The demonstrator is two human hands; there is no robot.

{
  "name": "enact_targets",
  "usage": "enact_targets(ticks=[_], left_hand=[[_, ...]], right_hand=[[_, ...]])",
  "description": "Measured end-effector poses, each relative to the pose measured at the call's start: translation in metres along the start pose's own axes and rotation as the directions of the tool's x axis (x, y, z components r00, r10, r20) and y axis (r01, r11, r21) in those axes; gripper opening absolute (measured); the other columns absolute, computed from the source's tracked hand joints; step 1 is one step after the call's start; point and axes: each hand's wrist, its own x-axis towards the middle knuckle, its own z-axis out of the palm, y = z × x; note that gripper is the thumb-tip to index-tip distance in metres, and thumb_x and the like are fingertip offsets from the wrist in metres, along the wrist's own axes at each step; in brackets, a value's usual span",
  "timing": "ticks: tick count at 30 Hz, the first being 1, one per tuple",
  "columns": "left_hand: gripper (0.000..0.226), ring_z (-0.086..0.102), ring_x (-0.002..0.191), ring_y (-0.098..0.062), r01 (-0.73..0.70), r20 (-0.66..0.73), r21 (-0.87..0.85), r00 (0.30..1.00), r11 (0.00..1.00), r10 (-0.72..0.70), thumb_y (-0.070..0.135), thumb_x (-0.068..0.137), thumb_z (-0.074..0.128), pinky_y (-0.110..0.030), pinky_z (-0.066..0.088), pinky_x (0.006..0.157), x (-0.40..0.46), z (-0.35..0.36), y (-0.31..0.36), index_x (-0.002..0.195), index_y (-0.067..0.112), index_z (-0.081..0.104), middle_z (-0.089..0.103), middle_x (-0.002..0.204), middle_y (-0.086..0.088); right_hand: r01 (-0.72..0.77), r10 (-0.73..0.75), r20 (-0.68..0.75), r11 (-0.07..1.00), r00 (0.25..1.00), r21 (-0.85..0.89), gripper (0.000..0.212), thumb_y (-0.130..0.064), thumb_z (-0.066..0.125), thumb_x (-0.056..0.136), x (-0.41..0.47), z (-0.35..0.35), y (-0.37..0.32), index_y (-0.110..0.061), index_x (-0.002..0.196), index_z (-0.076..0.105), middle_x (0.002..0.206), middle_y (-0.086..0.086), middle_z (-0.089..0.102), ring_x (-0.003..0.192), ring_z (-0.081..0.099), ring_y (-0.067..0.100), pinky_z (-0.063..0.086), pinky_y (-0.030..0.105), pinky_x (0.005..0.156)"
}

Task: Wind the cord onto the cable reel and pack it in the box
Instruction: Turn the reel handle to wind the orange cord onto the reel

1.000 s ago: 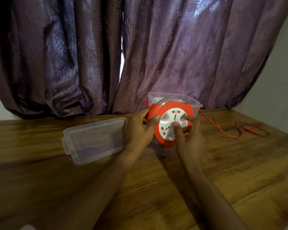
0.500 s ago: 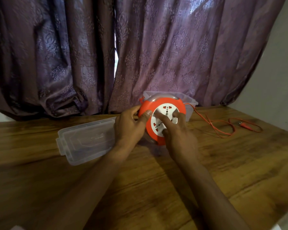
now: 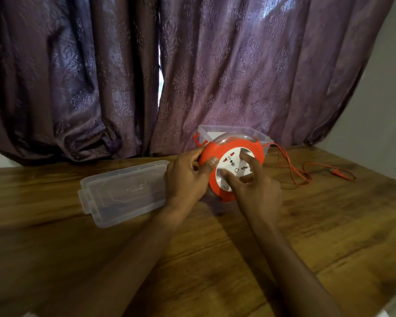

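The orange cable reel (image 3: 232,170) stands on its edge on the wooden desk (image 3: 215,259), just in front of the clear box (image 3: 226,131). The left hand (image 3: 185,179) grips its left rim, with the thumb on the orange face. The right hand (image 3: 256,191) has its fingers (image 3: 249,160) spread and pressing on the white socket plate. The cord (image 3: 293,170) lies loose on the desk at the right. The clear lid (image 3: 124,193) lies at the left.

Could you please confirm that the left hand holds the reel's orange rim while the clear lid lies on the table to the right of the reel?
Not quite. In the head view the left hand does hold the reel by its orange rim, but the clear lid lies on the table to the left of the reel, not the right.
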Motion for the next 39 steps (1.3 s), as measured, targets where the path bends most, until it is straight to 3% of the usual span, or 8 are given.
enact_targets(ticks=[6, 10, 13, 16, 22, 27, 34, 39], left_hand=[[0.039, 0.067, 0.094, -0.013, -0.016, 0.007, 0.041, 1.000, 0.999, 0.015, 0.045, 0.088, 0.067, -0.037, 0.054, 0.087, -0.002, 0.001, 0.000, 0.124, 0.031, 0.066, 0.074, 0.107, 0.007], [0.037, 0.069, 0.088, -0.013, 0.018, -0.028, -0.002, 0.999, 1.000, -0.018, 0.051, 0.084, 0.065, -0.040, 0.056, 0.084, 0.001, -0.003, -0.001, 0.113, 0.030, 0.071, 0.075, 0.095, 0.009], [0.034, 0.068, 0.089, -0.013, 0.044, -0.038, -0.013, 0.998, 0.999, -0.045, 0.049, 0.086, 0.066, -0.040, 0.055, 0.084, 0.005, -0.006, -0.001, 0.111, 0.028, 0.072, 0.073, 0.091, 0.012], [0.034, 0.068, 0.091, -0.015, 0.061, -0.058, -0.008, 0.996, 0.998, -0.061, 0.048, 0.087, 0.067, -0.041, 0.054, 0.086, 0.007, -0.008, -0.003, 0.114, 0.029, 0.070, 0.075, 0.096, 0.008], [0.042, 0.069, 0.089, -0.013, 0.071, -0.039, -0.018, 0.997, 0.997, -0.072, 0.055, 0.082, 0.063, -0.040, 0.055, 0.086, 0.009, -0.010, -0.003, 0.115, 0.030, 0.070, 0.076, 0.095, 0.008], [0.043, 0.069, 0.090, -0.013, 0.041, -0.011, -0.011, 0.999, 0.999, -0.041, 0.057, 0.080, 0.060, -0.041, 0.056, 0.085, 0.008, -0.009, -0.003, 0.112, 0.030, 0.071, 0.076, 0.096, 0.009], [0.033, 0.067, 0.093, -0.013, 0.026, 0.006, 0.003, 1.000, 1.000, -0.026, 0.045, 0.089, 0.066, -0.039, 0.054, 0.088, 0.007, -0.010, 0.000, 0.117, 0.029, 0.070, 0.074, 0.101, 0.009], [0.034, 0.065, 0.095, -0.011, 0.048, -0.004, 0.011, 0.999, 0.999, -0.048, 0.045, 0.089, 0.066, -0.031, 0.050, 0.087, 0.010, -0.011, -0.002, 0.120, 0.031, 0.068, 0.074, 0.105, 0.009]], right_hand=[[-0.165, 0.163, 0.029, 0.953, 0.986, 0.254, 0.047, -0.063, 0.065, 0.074, 0.001, 0.007, 0.012, -0.036, 0.112, 0.058, 0.099, -0.004, 0.071, 0.088, 0.067, 0.015, 0.053, 0.039, 0.082], [0.003, -0.005, 0.019, 0.992, 1.000, 0.130, 0.039, -0.049, 0.060, 0.087, -0.003, 0.006, 0.007, -0.036, 0.123, 0.053, 0.087, -0.006, 0.071, 0.081, 0.066, 0.020, 0.047, 0.033, 0.069], [0.166, -0.165, -0.009, 0.986, 0.986, 0.032, 0.045, -0.034, 0.062, 0.088, -0.004, 0.000, 0.001, -0.036, 0.130, 0.047, 0.110, -0.004, 0.061, 0.085, 0.062, 0.023, 0.041, 0.030, 0.061], [0.296, -0.287, 0.119, 0.953, 0.950, -0.063, 0.057, -0.018, 0.060, 0.084, -0.004, -0.001, -0.005, -0.044, 0.131, 0.040, 0.134, 0.000, 0.042, 0.086, 0.063, 0.029, 0.048, 0.034, 0.061], [0.339, -0.279, 0.341, 0.932, 0.898, -0.128, 0.076, -0.027, 0.048, 0.067, -0.008, -0.004, -0.013, -0.055, 0.136, 0.031, 0.157, 0.005, 0.016, 0.111, 0.059, 0.036, 0.050, 0.039, 0.072], [0.395, -0.314, 0.298, 0.878, 0.901, -0.269, 0.080, -0.014, 0.065, 0.077, -0.004, 0.000, -0.004, -0.054, 0.135, 0.028, 0.147, 0.006, 0.025, 0.099, 0.062, 0.036, 0.046, 0.034, 0.062], [0.244, -0.217, 0.158, 0.953, 0.963, -0.179, 0.057, -0.043, 0.056, 0.090, -0.002, 0.007, 0.002, -0.054, 0.138, 0.028, 0.112, 0.001, 0.048, 0.081, 0.061, 0.029, 0.050, 0.038, 0.062], [0.335, -0.321, 0.115, 0.930, 0.940, -0.147, 0.054, -0.045, 0.055, 0.091, -0.003, 0.008, 0.003, -0.045, 0.141, 0.033, 0.110, 0.000, 0.059, 0.085, 0.062, 0.027, 0.048, 0.036, 0.062]])
